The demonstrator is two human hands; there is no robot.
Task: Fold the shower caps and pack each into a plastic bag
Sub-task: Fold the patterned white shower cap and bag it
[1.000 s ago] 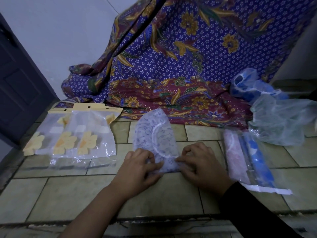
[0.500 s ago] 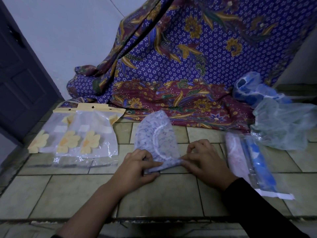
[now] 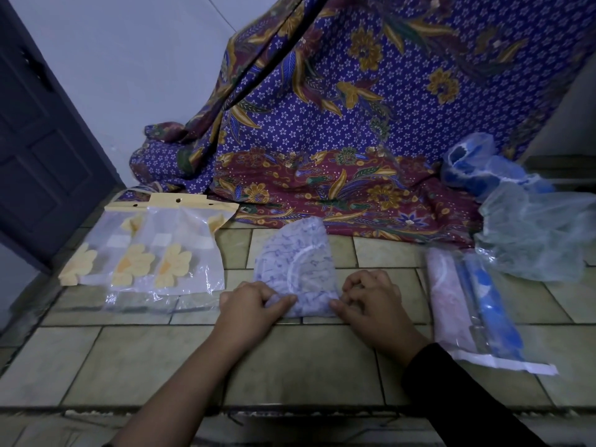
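Both hands pinch the folded shower cap [image 3: 298,269] at centre frame on the tiled surface [image 3: 290,366]: left hand [image 3: 254,306] grips its lower left corner, right hand [image 3: 371,301] its lower right (empty plastic bags [image 3: 154,253] lie at left)

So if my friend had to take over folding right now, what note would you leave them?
Left hand and right hand: each pinches a near corner of the white, blue-patterned plastic shower cap, lying part-folded on the tiled ledge.
Done: a pink rolled cap and a blue rolled cap lie packed in clear bags at the right.
Left: finish this fold and bag it. Empty clear bags with yellow flowers wait at the left. Loose unfolded caps sit at the far right.
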